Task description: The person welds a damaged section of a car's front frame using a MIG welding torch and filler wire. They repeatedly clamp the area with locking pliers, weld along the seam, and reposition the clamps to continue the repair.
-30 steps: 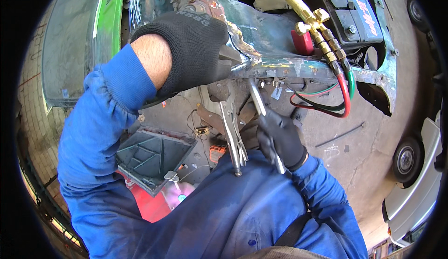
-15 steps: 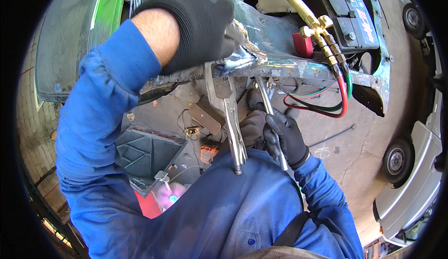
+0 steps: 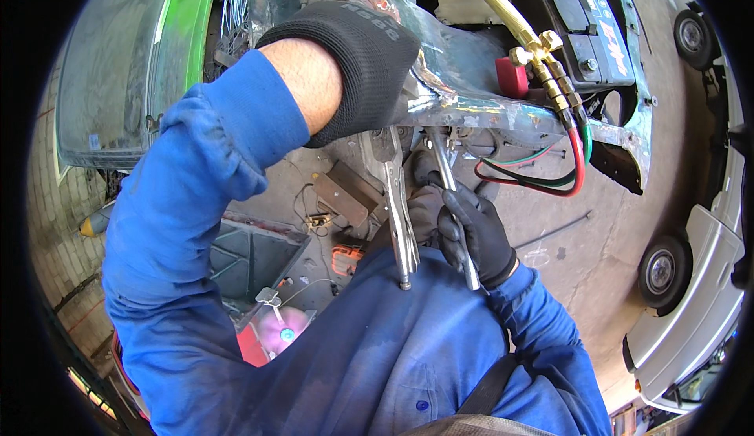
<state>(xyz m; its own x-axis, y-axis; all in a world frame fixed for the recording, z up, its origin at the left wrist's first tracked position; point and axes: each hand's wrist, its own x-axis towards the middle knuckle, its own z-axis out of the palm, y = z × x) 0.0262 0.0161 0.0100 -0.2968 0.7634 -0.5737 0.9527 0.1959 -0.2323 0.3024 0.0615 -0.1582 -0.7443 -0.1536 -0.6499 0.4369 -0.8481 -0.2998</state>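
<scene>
My left hand, in a black knit-cuffed glove, lies over the front edge of a worn, paint-chipped vehicle body panel. Its fingers are hidden behind the back of the glove. Below that hand, a pair of locking clamp pliers hangs from the panel edge, jaws upward, the upper part partly covered by the glove. My right hand, also in a black glove, is closed round a shiny metal bar slanting up to the panel's underside. The bar's upper end is partly hidden there.
A brass gas torch with red and green hoses rests over the panel beside a black battery. Below are a grey metal frame, a spinning pink fan and an orange object. A silver vehicle stands right.
My left hand has shifted right along the panel edge, its fingers now out of sight. The locking pliers have swung more upright. My right hand keeps its hold on the bar, nearly unmoved.
</scene>
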